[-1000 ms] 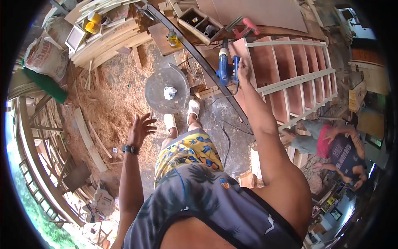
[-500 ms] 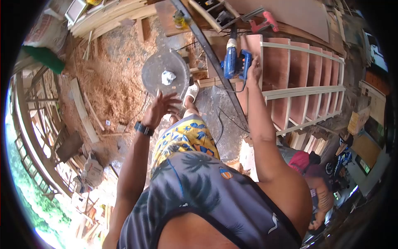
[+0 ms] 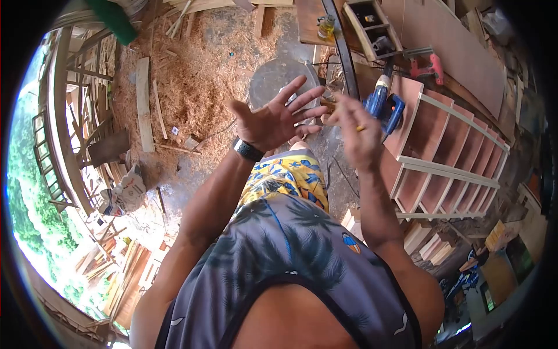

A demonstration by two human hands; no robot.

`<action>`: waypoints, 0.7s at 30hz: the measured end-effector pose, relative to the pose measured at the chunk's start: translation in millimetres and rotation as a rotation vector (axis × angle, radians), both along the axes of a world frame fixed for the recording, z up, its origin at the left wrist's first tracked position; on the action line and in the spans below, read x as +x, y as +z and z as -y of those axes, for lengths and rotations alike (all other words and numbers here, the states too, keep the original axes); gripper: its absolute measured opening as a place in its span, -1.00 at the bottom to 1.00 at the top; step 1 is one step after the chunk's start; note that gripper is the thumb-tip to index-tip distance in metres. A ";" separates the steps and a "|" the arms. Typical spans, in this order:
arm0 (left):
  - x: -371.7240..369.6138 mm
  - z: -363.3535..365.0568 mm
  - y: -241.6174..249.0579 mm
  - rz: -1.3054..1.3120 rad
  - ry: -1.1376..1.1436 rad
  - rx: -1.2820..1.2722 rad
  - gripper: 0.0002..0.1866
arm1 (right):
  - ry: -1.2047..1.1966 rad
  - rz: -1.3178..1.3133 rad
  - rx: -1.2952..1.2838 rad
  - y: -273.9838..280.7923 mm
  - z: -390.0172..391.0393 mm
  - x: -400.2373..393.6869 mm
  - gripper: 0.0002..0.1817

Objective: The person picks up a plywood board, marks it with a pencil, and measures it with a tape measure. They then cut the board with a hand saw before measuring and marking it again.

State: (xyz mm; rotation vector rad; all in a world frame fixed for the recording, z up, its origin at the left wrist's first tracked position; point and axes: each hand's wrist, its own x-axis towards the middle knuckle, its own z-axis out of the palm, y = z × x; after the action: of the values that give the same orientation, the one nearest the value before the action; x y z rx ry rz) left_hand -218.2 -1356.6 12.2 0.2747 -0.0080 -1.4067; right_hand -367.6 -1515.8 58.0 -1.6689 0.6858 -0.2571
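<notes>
My left hand (image 3: pixel 278 119) is open, palm up and fingers spread, in front of the round grey disc (image 3: pixel 268 81). A wristwatch (image 3: pixel 248 150) is on that wrist. Close by on the right, my right hand (image 3: pixel 361 139) is blurred, its fingers curled together. A small yellow bit shows at those fingers, too smeared to name. Just beyond the right hand, a blue power drill (image 3: pixel 376 102) rests by the slatted wooden frame (image 3: pixel 450 125), apart from the fingers. A white crumpled thing on the disc is mostly hidden behind my left hand.
A wooden box with compartments (image 3: pixel 372 29), a yellow bottle (image 3: pixel 326 26) and a red-handled tool (image 3: pixel 429 68) are at the far right. A dark metal bar (image 3: pixel 343 49) crosses there. Shavings (image 3: pixel 192 81) and loose boards (image 3: pixel 143 104) cover the floor at left.
My right hand has let go of the blue drill and come toward my left hand. My left hand has turned palm up, fingers spread. The view has shifted, moving the surroundings rightward.
</notes>
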 end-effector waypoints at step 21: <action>156.1 -283.8 -75.4 0.748 -0.182 0.657 0.12 | -0.358 -0.933 -0.154 -404.4 -144.5 116.5 0.15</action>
State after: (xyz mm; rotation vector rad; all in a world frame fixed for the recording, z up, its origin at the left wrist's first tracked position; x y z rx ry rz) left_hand -62.1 -1072.8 -63.2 1.3612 -0.1920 -1.3786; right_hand -251.1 -1371.4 -346.4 -1.7703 1.6995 0.2581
